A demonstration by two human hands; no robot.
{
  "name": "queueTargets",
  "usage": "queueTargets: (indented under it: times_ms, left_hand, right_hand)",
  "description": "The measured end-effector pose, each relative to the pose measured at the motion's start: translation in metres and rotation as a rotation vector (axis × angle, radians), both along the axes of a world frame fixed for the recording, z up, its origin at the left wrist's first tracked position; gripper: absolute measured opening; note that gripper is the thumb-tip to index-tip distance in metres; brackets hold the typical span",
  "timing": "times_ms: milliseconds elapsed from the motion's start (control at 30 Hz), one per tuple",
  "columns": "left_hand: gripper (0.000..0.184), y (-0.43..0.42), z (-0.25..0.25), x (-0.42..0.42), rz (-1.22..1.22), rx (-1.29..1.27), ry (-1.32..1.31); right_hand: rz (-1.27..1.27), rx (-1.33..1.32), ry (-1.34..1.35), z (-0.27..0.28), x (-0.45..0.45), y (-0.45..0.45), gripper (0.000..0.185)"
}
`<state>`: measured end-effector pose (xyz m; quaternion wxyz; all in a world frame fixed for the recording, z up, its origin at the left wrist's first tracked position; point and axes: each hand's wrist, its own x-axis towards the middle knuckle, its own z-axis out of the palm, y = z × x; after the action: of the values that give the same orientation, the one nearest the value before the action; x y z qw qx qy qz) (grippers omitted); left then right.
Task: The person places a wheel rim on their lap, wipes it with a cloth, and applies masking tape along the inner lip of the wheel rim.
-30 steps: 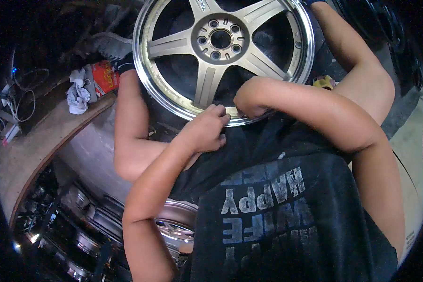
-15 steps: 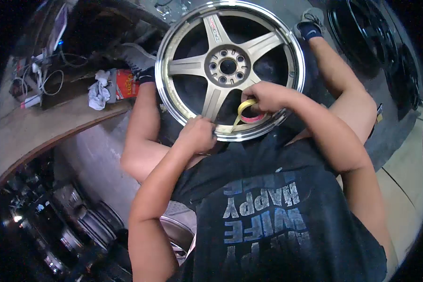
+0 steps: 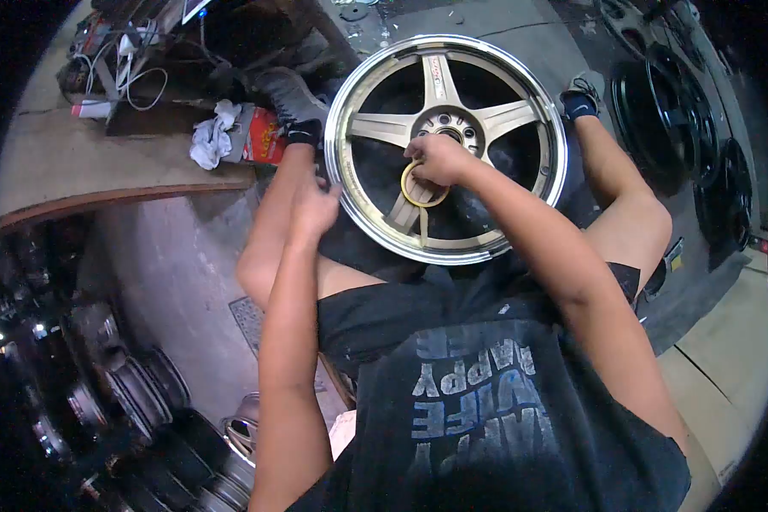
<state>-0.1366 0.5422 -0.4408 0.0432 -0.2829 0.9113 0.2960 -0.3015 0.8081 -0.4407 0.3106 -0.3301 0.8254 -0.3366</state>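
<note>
A five-spoke wheel rim (image 3: 502,117) with a shiny outer lip lies between my legs. My right hand (image 3: 439,160) is closed on a roll of yellow tape (image 3: 413,198) above the lower left spoke, near the hub. From the roll a strip of tape (image 3: 424,229) runs down to the inner edge of the rim's near side. At the rim's left edge is my left hand (image 3: 317,205), fingers apart, with nothing visible in it. Pale tape also shows along the inside of the lip on the left.
To the left, a crumpled white cloth (image 3: 216,136) and a red package (image 3: 264,136) lie on a brown board (image 3: 171,182), with cables (image 3: 128,72) behind. Black rims (image 3: 670,111) stand at the right. More rims (image 3: 136,392) fill the lower left.
The view has shifted, so the wheel appears further right and lower. My right hand has lifted the tape roll toward the hub, lengthening the strip. My left hand has moved up the rim's left side and opened.
</note>
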Motion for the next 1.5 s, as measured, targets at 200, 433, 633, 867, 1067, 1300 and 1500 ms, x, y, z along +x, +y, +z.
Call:
queueTargets:
  times_ms: [200,433,633,867,1067,1300,1500]
  left_hand:
    - [0.065,0.039,0.006,0.014,0.076,0.791,-0.333]
    - [0.083,0.050,-0.016,0.012,0.289,0.696,-0.203]
    - [0.066,0.013,-0.041,-0.032,0.231,0.414,0.274]
    - [0.040,-0.008,0.047,-0.065,0.167,0.742,0.807]
    - [0.033,-0.009,0.052,-0.018,-0.015,0.097,0.431]
    - [0.044,0.026,0.040,0.017,-0.368,-0.208,-0.173]
    - [0.052,0.047,0.037,0.009,-0.542,-0.380,-0.559]
  right_hand:
    - [-0.323,-0.020,0.435,-0.023,-0.062,0.053,0.058]
    - [-0.111,0.664,0.589,-0.019,-0.086,0.090,0.069]
    - [-0.181,0.702,0.432,-0.007,-0.055,0.107,0.074]
    - [-0.274,0.443,0.552,-0.001,0.014,0.113,0.070]
    - [-0.273,0.113,0.107,0.027,0.008,0.011,0.054]
    - [-0.424,0.140,0.067,-0.006,0.017,-0.029,0.039]
    - [-0.422,-0.180,0.014,0.018,0.036,0.005,0.040]
